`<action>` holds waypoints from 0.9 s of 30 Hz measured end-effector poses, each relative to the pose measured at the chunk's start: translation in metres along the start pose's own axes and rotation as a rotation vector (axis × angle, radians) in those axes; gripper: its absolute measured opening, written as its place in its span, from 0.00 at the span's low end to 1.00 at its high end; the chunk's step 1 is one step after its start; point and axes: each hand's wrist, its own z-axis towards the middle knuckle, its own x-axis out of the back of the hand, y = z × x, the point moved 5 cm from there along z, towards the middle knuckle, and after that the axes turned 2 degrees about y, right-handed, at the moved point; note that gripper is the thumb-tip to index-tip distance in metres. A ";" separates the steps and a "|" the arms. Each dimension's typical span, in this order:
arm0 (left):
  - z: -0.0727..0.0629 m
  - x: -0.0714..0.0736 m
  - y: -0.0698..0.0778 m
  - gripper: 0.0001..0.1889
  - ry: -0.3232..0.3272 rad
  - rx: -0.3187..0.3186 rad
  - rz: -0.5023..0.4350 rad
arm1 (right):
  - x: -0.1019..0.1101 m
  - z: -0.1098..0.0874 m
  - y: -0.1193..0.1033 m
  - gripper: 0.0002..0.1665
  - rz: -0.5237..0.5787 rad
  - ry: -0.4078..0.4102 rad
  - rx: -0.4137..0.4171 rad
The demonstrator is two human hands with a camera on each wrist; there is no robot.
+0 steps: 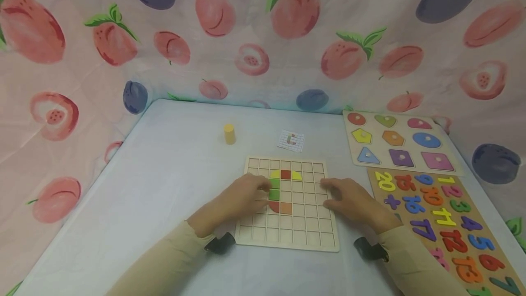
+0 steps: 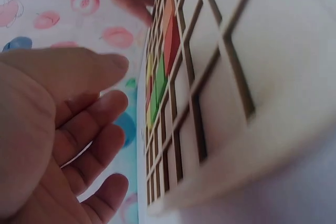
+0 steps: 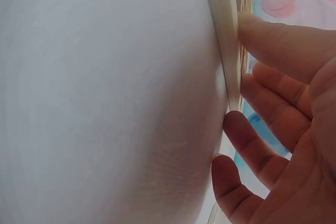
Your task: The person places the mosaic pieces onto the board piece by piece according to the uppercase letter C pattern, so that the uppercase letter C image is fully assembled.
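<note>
A wooden grid board (image 1: 308, 224) lies on the table with coloured tiles in its cells. Across the top of the tile group sit a red square (image 1: 285, 175) and two yellow pieces, one on each side. Two green squares (image 1: 274, 194) run down the left, above a red rounded piece (image 1: 273, 206) and an orange square (image 1: 286, 208). My left hand (image 1: 244, 199) hovers over the board's left part, thumb and fingers apart with nothing between them, fingertips beside the green squares. At the board's right edge, my right hand (image 1: 349, 198) touches the rim with loosely bent fingers.
Behind the board lie a small printed pattern card (image 1: 297, 141) and an upright yellow cylinder (image 1: 229, 134). To the right, a shape puzzle (image 1: 356, 153) and a number puzzle (image 1: 441, 229) take up the table's side. Fruit-printed cloth (image 1: 287, 63) hangs around the back.
</note>
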 end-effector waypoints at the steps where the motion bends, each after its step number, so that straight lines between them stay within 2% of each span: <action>1: -0.001 0.002 -0.002 0.19 0.001 0.010 -0.006 | 0.000 0.000 0.000 0.33 0.004 0.000 0.001; 7: -0.009 0.012 -0.018 0.18 0.019 0.090 -0.029 | -0.001 0.000 0.000 0.32 0.005 0.003 0.008; 14: -0.021 0.021 -0.030 0.18 0.038 0.117 0.022 | -0.001 0.000 0.001 0.32 -0.004 0.011 0.006; 21: -0.036 0.027 -0.047 0.19 0.044 0.214 0.006 | -0.001 -0.002 0.001 0.32 -0.002 0.012 0.003; 27: -0.048 0.032 -0.059 0.20 0.055 0.210 0.010 | -0.001 -0.002 0.000 0.32 -0.005 0.017 0.006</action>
